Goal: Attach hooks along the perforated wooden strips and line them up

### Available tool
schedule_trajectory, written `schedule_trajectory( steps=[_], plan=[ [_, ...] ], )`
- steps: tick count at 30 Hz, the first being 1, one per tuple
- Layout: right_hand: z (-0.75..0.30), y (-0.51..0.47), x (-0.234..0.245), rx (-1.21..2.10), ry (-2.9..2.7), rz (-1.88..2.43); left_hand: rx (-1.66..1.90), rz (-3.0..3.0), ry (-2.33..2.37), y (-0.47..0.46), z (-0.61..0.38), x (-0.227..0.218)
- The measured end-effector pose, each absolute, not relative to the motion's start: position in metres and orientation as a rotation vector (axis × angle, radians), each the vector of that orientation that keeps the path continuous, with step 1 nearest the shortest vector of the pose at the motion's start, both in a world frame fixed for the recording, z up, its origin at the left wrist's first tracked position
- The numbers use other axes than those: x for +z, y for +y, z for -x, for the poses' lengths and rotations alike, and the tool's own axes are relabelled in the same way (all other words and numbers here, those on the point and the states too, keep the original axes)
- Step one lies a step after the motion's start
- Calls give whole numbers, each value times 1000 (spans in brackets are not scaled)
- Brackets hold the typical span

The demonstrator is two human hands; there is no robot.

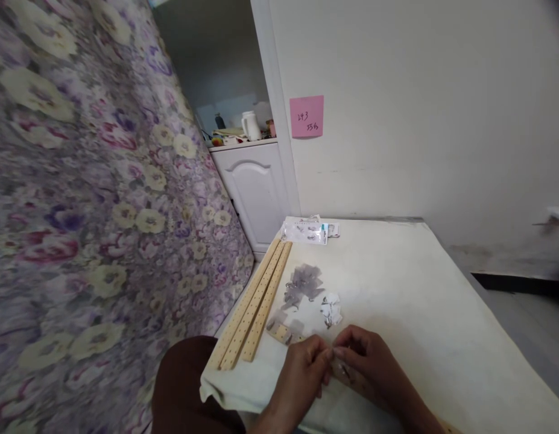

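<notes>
Near the front edge of the table, my left hand [304,369] and my right hand [372,360] meet with fingertips pinched together. Whatever small thing they pinch is mostly hidden by the fingers. Under and beside them lies a pale wooden strip [279,331] with clear hook pieces on it, running out below my right hand. One metal hook [346,375] shows between my wrists. Just beyond lie a heap of clear adhesive hooks [305,282] and a small pile of white peeled-looking squares [332,309].
Several wooden strips with holes [256,301] lie along the table's left side. Packaged hooks [306,232] sit at the far edge of the cloth-covered table [442,319]. A floral curtain [125,211] hangs left; a pink note [307,117] is on the wall.
</notes>
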State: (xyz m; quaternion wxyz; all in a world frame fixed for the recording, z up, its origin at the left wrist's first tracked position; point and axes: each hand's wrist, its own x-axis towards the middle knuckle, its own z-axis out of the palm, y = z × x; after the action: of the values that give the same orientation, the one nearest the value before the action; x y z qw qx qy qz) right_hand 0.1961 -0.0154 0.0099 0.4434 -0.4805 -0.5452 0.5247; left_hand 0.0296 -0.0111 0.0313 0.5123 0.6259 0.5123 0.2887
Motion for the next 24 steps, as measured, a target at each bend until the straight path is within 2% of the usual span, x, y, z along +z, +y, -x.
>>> schedule_trajectory(
  steps=[8,17,24],
  plan=[
    [-191,-17,0,1477,-1154,1120,738,-1518,1239,-15,-24,29],
    [-199,-6,-19,1300,-1155,1259,540,-1156,1275,-46,-14,-18],
    [-188,-10,-23,1205,-1272,1356,563,-932,1180,-46,-28,-26]
  ],
)
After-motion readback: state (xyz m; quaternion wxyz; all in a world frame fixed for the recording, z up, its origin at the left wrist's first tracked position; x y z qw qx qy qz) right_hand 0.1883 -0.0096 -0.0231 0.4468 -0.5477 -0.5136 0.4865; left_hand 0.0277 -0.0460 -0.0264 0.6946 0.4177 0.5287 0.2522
